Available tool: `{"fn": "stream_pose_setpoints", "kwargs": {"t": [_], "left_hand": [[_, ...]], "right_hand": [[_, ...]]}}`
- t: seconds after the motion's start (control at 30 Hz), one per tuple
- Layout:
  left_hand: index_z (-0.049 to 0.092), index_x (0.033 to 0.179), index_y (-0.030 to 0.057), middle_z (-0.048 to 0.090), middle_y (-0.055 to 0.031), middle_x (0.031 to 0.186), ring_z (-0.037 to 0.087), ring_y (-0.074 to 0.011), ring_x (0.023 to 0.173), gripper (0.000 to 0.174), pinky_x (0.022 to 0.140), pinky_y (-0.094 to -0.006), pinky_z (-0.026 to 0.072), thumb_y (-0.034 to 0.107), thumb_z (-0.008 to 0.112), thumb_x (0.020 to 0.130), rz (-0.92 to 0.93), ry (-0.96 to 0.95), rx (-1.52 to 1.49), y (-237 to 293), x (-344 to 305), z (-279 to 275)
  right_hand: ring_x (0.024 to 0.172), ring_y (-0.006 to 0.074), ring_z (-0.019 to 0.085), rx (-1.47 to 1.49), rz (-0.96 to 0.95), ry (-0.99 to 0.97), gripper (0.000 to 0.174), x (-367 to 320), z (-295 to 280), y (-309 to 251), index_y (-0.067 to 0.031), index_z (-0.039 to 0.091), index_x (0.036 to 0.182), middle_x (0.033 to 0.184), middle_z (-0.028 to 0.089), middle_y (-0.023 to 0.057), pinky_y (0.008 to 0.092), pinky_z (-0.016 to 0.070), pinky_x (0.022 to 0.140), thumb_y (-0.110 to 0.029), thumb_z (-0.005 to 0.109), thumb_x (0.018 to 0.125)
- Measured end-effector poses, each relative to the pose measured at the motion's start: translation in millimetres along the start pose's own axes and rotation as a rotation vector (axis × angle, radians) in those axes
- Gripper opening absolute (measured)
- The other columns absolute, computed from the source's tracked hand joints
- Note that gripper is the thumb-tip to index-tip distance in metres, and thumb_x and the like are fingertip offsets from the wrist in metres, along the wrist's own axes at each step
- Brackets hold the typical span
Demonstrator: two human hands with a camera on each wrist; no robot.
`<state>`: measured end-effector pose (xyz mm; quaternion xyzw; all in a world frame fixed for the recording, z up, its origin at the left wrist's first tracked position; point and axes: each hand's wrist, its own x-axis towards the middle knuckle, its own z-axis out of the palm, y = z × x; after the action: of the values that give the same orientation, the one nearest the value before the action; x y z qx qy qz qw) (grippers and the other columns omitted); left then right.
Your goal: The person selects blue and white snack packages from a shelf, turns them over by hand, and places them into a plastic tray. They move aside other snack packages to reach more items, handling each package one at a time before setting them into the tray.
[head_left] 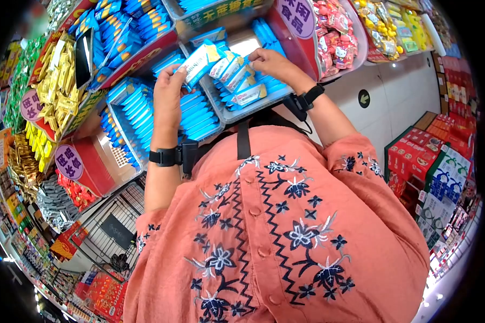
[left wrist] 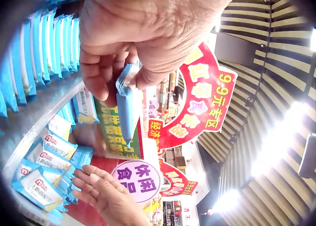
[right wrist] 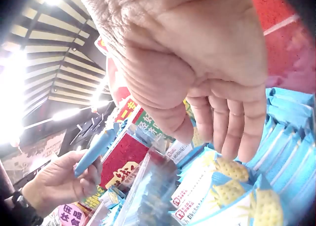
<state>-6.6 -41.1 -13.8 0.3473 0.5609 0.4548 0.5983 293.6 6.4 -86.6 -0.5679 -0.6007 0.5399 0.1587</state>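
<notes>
Two black wrist straps, one on each forearm, sit just above a coral shirt (head_left: 285, 226) stitched with dark blue flowers, which fills the near part of the head view. Beyond the straps, the left hand (head_left: 168, 99) is raised in front of the shelving and pinches a blue packet (head_left: 199, 62) by its crimped end between thumb and curled fingers; the left wrist view shows that packet (left wrist: 127, 105) hanging upright below the fingers (left wrist: 98, 75), clear of the shelf. The right hand (head_left: 272, 62) reaches a little farther, over a clear tray (head_left: 229, 116). Its fingers (right wrist: 232, 132) are nearly straight and close together, palm down, with the tips at a heap of loose packets (head_left: 241, 86) printed with crackers, and it grips none of them. Those loose packets lie tilted against one another in the tray, just beside the held one. Neat rows of blue packs (head_left: 137, 116) stand on edge in the bins to the left. Farther out hang yellow snack bags (head_left: 59, 81) on the left, and red sweet bags (head_left: 334, 27) on the right, behind a round purple sign (head_left: 296, 16). Low on the left stands a wire cart (head_left: 113, 226), and stacked red boxes (head_left: 415, 156) line the floor at the far right.
</notes>
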Motion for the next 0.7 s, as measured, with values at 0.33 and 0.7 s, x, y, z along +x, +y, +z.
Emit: {"fn": "stream_pose_setpoints", "kwargs": {"t": [0.33,0.7], "left_hand": [[0.055,0.125,0.0011,0.063,-0.0025,0.1,0.057,-0.0092,0.087,0.043,0.069,-0.0244,0.0473,0.028,0.066,0.093,-0.011,0.026,0.153,-4.2,2.7,-26.5],[0.058,0.122,0.0039,0.062,-0.0004,0.098,0.055,-0.007,0.085,0.039,0.069,-0.0231,0.0463,0.03,0.063,0.095,-0.041,0.006,0.143,-1.0,0.7,-30.3]], "right_hand": [[0.109,0.0367,0.065,-0.122,-0.054,0.125,0.058,36.4,31.4,9.7,0.0032,0.056,0.129,0.12,0.066,0.0247,0.0394,0.0501,0.094,-0.029,0.068,0.083],[0.088,0.0184,0.066,-0.006,-0.026,-0.049,0.034,46.7,19.8,3.3,-0.002,0.066,0.109,0.096,0.069,0.0114,0.0324,0.0531,0.076,-0.025,0.07,0.085]]}}
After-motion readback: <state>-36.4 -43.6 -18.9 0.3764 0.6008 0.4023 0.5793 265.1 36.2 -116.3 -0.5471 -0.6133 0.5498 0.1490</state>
